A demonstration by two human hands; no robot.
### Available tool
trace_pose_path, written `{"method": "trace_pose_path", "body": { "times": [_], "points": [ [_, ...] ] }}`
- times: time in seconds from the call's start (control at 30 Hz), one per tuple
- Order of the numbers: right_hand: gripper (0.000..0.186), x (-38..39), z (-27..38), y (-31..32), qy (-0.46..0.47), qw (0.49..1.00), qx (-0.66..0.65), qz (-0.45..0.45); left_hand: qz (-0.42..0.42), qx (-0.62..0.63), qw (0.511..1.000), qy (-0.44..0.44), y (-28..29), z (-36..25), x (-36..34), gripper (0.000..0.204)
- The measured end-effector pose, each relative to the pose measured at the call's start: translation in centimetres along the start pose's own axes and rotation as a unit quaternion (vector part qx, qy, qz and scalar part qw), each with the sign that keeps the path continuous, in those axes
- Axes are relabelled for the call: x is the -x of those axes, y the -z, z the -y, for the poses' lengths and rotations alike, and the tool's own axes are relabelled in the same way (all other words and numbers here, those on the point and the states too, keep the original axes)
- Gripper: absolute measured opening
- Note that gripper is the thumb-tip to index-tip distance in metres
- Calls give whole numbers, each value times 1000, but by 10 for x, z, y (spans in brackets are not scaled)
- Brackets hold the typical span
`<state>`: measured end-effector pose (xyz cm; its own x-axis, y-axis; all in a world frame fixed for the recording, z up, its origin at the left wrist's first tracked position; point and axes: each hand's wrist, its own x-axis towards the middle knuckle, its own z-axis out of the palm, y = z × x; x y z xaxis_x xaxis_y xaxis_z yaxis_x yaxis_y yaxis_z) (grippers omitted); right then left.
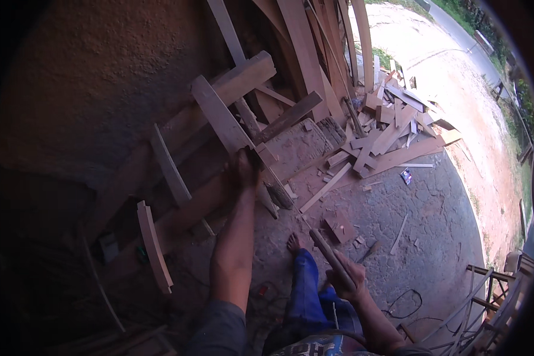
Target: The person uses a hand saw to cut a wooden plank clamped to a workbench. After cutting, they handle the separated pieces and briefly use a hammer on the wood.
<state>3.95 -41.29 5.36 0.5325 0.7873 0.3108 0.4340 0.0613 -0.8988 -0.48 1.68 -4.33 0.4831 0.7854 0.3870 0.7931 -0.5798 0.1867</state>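
My left arm reaches forward, and my left hand [242, 171] grips a pale wooden board [219, 115] that slants across a thick wooden beam [243, 76]. Shadow hides part of those fingers. A short wooden block [266, 155] sits beside that hand. Lower down and to the right, my right hand [349, 280] is closed around a long, narrow wooden stick [326, 249], perhaps a tool's handle. Its far end points up toward the board, and a thin line runs on from its tip, too faint to make out.
A heap of wood offcuts [391, 118] lies at the far right, below tall leaning planks [302, 53]. A square wooden block [339, 226] rests on the concrete floor [427, 213] near my bare foot [293, 243]. Curved wooden pieces [154, 246] stand at left. A dark cable [406, 302] loops at right.
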Motion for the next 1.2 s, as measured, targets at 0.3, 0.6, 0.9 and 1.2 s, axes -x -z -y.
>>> {"method": "trace_pose_path", "body": {
  "times": [0.3, 0.6, 0.9, 1.2],
  "points": [
    [55, -136, -14, -61, -17, 998, -45, -40, 95, -60, 985, -129, 61, -58, -18, 19],
    [54, -99, 68, 7, 139, 980, 57, -129, 124, 115, 985, 15, 35, -18, -12, 44],
    [52, -46, 46, 52, 63, 986, 112, -102, 344, 108, 930, -71, 112, 56, 0, 90],
    [55, -42, 42, 35, 15, 996, 52, -67, 132, -54, 975, -168, 106, 42, 21, 72]
  ]
}}
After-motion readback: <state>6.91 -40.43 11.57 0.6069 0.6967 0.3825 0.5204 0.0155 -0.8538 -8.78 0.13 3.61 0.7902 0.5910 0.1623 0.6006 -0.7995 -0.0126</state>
